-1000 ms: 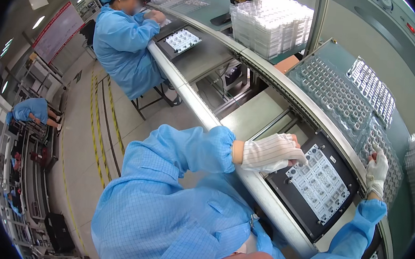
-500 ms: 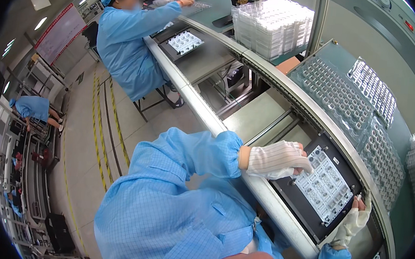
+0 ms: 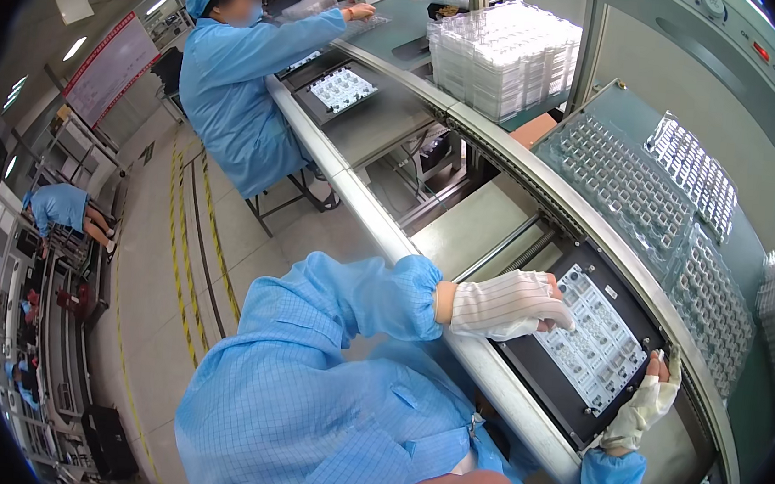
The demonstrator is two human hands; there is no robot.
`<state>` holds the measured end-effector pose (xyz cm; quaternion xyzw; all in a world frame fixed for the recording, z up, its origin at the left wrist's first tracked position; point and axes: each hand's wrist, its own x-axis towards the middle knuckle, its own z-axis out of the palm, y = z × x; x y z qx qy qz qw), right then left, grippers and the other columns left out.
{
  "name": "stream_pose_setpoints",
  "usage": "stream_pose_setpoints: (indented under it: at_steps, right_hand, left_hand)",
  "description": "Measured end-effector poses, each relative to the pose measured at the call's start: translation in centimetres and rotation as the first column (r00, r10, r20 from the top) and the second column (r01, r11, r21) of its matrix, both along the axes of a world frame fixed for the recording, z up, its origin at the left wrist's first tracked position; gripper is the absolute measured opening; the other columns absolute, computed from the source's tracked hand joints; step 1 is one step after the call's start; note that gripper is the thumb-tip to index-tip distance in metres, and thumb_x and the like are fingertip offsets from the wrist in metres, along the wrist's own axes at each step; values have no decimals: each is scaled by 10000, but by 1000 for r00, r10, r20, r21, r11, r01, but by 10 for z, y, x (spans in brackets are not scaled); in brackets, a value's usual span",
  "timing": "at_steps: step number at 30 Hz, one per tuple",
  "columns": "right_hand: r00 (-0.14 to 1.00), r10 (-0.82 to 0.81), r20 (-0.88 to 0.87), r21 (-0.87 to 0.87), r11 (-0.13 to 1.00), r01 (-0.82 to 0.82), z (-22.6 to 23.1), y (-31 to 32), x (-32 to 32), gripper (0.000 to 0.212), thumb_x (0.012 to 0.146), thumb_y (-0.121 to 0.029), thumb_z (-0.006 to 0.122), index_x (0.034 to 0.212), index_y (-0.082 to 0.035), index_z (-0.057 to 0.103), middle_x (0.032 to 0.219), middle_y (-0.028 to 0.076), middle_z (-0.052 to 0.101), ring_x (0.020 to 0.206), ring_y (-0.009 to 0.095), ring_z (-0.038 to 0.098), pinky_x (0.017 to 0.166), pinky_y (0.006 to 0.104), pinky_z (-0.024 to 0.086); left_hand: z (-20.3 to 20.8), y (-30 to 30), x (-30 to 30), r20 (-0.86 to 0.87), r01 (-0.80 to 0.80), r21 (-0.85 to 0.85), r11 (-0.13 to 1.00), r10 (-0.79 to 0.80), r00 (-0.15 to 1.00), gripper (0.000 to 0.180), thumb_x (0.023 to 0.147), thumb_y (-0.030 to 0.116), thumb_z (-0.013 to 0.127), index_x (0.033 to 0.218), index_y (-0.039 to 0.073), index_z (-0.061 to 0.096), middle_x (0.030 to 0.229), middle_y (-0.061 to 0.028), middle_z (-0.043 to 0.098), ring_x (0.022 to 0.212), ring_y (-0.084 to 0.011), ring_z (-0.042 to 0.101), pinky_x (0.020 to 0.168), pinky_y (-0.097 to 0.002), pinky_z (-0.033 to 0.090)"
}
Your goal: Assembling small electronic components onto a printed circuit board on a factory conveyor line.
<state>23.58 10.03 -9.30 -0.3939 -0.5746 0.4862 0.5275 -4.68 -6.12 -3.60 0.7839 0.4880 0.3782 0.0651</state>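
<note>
Light touch, steady fingers

The white panel (image 3: 592, 343) lies on the black plate (image 3: 533, 370), between the two hands. The left hand (image 3: 506, 305) curls at the panel's left edge; whether it grips anything, I cannot tell. The right hand (image 3: 650, 399) bunches its fingertips near the plate's right edge, perhaps around something tiny. Good handling probably means light fingertip pressure and not nudging the panel.

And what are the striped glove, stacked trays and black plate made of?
The striped glove looks like soft, matte cloth, given its creases. The stacked trays seem glossy, clear plastic: translucent, with bright glints. The black plate looks smooth, fairly matte, perhaps plastic or coated metal.
</note>
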Motion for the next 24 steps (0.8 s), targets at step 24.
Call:
stream_pose_setpoints:
  at_steps: [24]
  right_hand:
    - [998, 36, 48, -49, 998, -33, -6, 16, 24, 498, 943, -84, 638, 1393, 18, 451, 1054, 105, 678, 964, 137, 626, 894, 252, 476]
  left_hand:
    - [-1, -6, -3, -31, -12, 6, 1000, 12, 999, 274, 841, 127, 668, 1114, 120, 649, 945, -91, 613, 957, -268, 584, 837, -376, 483]
